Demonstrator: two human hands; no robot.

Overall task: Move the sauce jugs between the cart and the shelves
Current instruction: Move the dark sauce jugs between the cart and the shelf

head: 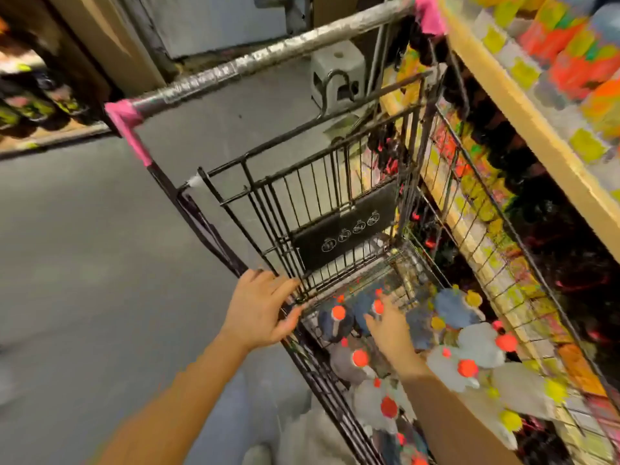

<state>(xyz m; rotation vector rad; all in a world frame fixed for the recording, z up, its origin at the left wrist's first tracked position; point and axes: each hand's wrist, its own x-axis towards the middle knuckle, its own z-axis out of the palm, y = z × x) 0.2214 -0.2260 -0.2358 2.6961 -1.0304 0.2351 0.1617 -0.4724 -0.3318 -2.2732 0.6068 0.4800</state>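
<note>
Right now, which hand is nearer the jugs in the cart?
Right. The right hand reaches in among the jugs; the left hand rests on the cart rim beside them.

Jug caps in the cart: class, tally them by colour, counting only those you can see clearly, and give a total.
Red caps: 6
Yellow caps: 3
Total: 9 clearly shown in the cart; other blurred specks are too unclear to count.

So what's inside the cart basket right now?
The cart basket holds jugs with red-orange caps and some with yellow caps. The right hand reaches in and covers part of them; their labels are too blurred to read.
</note>
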